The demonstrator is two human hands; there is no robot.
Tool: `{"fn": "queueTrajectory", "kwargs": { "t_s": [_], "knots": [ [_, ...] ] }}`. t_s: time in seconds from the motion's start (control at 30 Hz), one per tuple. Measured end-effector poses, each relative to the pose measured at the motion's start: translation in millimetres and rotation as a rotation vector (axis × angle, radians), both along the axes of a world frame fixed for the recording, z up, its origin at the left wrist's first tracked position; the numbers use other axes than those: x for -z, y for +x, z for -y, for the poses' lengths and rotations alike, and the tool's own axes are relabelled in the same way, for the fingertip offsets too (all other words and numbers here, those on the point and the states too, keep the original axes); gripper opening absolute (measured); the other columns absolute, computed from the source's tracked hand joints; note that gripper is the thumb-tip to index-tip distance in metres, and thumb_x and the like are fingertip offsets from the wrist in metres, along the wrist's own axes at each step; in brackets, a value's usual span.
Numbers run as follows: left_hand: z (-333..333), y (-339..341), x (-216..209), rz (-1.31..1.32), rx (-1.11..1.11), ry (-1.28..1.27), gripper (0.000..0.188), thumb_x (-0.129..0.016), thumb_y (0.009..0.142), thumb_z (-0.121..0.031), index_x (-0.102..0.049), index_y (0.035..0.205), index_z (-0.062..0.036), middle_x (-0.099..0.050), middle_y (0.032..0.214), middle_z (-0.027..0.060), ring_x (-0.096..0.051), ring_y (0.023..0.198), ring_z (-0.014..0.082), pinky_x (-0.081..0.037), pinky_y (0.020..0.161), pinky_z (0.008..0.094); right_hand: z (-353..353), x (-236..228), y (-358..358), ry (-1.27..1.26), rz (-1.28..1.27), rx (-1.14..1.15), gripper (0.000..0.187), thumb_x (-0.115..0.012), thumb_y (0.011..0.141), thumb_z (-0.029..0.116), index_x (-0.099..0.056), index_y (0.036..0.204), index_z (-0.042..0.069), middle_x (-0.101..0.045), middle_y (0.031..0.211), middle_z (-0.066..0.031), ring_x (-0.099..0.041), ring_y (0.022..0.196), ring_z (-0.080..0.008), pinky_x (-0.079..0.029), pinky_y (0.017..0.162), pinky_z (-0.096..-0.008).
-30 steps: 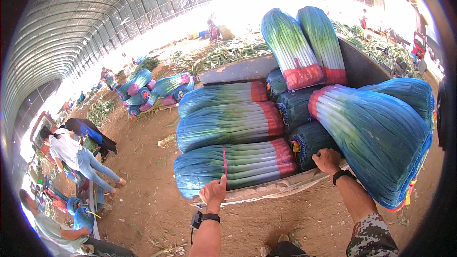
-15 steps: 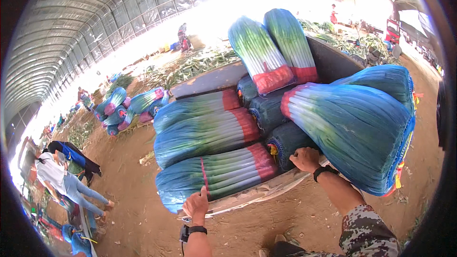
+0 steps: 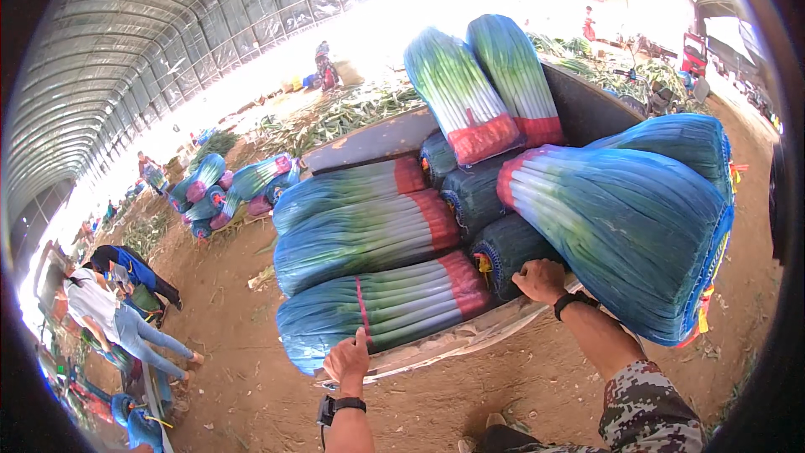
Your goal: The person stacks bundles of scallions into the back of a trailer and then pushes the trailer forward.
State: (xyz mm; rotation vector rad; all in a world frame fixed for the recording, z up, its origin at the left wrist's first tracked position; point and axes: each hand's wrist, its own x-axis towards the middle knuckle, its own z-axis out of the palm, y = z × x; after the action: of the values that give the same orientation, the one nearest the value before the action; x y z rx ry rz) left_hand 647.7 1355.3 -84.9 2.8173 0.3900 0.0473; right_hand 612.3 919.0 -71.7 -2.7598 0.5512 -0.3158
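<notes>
Lower centre: left hand (image 3: 347,361) and right hand (image 3: 541,281), fingers curled, grip unclear, at a cart's (image 3: 457,342) edge beside leeks (image 3: 411,306).

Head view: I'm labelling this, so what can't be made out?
In the head view:
Floor of the cart: hidden under bundles.
Palms of left hand and right hand: hidden by their backs.
Camouflage sleeve: cut off by lower edge.
Distant figure in red: too small for detail.
</notes>
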Motion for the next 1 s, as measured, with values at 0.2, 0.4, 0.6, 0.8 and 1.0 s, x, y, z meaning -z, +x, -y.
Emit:
{"fn": "queueTrajectory", "kwargs": {
  "t_s": [0.2, 0.4, 0.6, 0.8, 1.0],
  "knots": [
    [-2.7, 1.5, 4.5, 0.012, 0.013, -0.012, 0.062, -0.044, 0.095, -0.065, -0.082, 0.094, -0.0161, -0.075, 0.092, 0.0201, -0.071, 0.092, 0.0385, -0.05, 0.083, 0.0481, 1.1, 1.8, 0.4, 0.0, 0.007, -0.009, 0.033, -0.065, 0.076, 0.043, -0.078, 0.074, 0.014, -0.073, 0.081, -0.0202, -0.072, 0.079, -0.0397, -0.056, 0.076, -0.0514],
    [1.8, -1.2, -2.4, 0.013, 0.012, 0.024, 0.063, -0.043, 0.096, -0.065, -0.082, 0.094, -0.0164, -0.075, 0.093, 0.0196, -0.072, 0.092, 0.0375, -0.051, 0.083, 0.0475, 2.3, 3.4, 2.1, 0.006, -0.02, 0.0, 0.033, -0.064, 0.077, 0.044, -0.078, 0.075, 0.014, -0.074, 0.083, -0.0208, -0.072, 0.081, -0.0401, -0.056, 0.078, -0.0515],
    [1.6, -0.6, -4.0, -0.026, 0.023, 0.029, 0.065, -0.041, 0.096, -0.065, -0.082, 0.095, -0.0142, -0.075, 0.097, 0.0201, -0.071, 0.098, 0.0391, -0.05, 0.087, 0.0484, 2.2, 4.1, 2.1, 0.004, -0.01, 0.0, 0.034, -0.064, 0.077, 0.043, -0.078, 0.076, 0.012, -0.073, 0.084, -0.0219, -0.072, 0.082, -0.0412, -0.056, 0.077, -0.0519],
    [-0.2, 2.1, -2.2, -0.056, 0.067, 0.041, 0.066, -0.041, 0.096, -0.065, -0.082, 0.097, -0.0137, -0.075, 0.099, 0.0205, -0.071, 0.099, 0.0401, -0.049, 0.09, 0.0483, 1.4, 2.7, 1.4, -0.005, 0.004, -0.006, 0.036, -0.063, 0.077, 0.043, -0.078, 0.075, 0.01, -0.073, 0.082, -0.0226, -0.072, 0.079, -0.0415, -0.056, 0.075, -0.0522],
    [0.0, 1.0, -1.9, -0.025, 0.049, 0.011, 0.066, -0.042, 0.095, -0.067, -0.081, 0.092, -0.0132, -0.074, 0.098, 0.0205, -0.07, 0.098, 0.0406, -0.051, 0.089, 0.0483, -0.8, -3.2, -0.2, 0.003, 0.014, -0.018, 0.035, -0.063, 0.077, 0.041, -0.078, 0.075, 0.01, -0.072, 0.08, -0.0229, -0.071, 0.079, -0.0419, -0.056, 0.075, -0.0522]
  ]
}}
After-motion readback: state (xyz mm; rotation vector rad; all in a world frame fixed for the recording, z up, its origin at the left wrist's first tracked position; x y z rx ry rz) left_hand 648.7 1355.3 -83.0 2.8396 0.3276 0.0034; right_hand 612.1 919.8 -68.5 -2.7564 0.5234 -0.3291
